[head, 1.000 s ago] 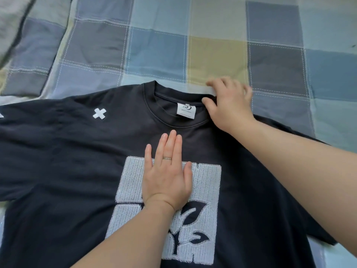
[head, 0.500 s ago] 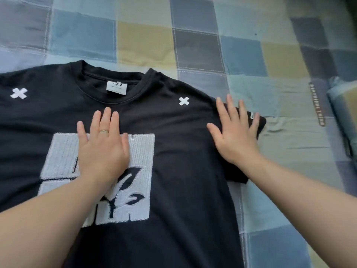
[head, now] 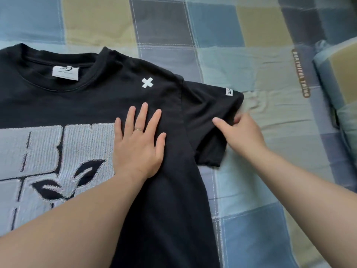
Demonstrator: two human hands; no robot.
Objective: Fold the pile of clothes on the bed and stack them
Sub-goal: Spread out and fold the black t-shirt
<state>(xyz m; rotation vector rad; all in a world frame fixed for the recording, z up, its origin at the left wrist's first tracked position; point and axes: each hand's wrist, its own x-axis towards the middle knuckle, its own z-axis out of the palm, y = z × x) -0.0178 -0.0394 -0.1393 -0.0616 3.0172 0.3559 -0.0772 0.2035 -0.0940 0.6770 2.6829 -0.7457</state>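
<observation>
black t-shirt (head: pixel 173 190) lies flat and front up on the bed (head: pixel 251 238), on top of a checked cover (head: pixel 212 26) with blue, grey and yellow squares. the shirt has a big white picture (head: pixel 58 151) with dark leaves on its front, a white cross (head: pixel 147 82) near the shoulder and a white label (head: pixel 65 72) inside the neck. at the far right edge lies a pillow (head: pixel 342 74) in the same checked cloth, and just beside it a brown strip (head: pixel 301 72) with letters is sewn on the cover. the left hand (head: pixel 139 147) lies flat on the shirt with its fingers spread, so its grip is wide and holds nothing. it wears a ring (head: pixel 138 129), and its arm hides the lower part of the picture. the right hand (head: pixel 245 136) has its grip on the sleeve (head: pixel 204 120), with the thumb on top and the fingers curled at the sleeve's edge. the fingers are blurry. a small white tag (head: pixel 229 92) sits at the sleeve's far corner. half a second ago the right hand lay flat on the sleeve with straight fingers, and now it pinches it. the left hand was on the picture then. now it sits more to the right, mostly on the plain black cloth beside the picture.
</observation>
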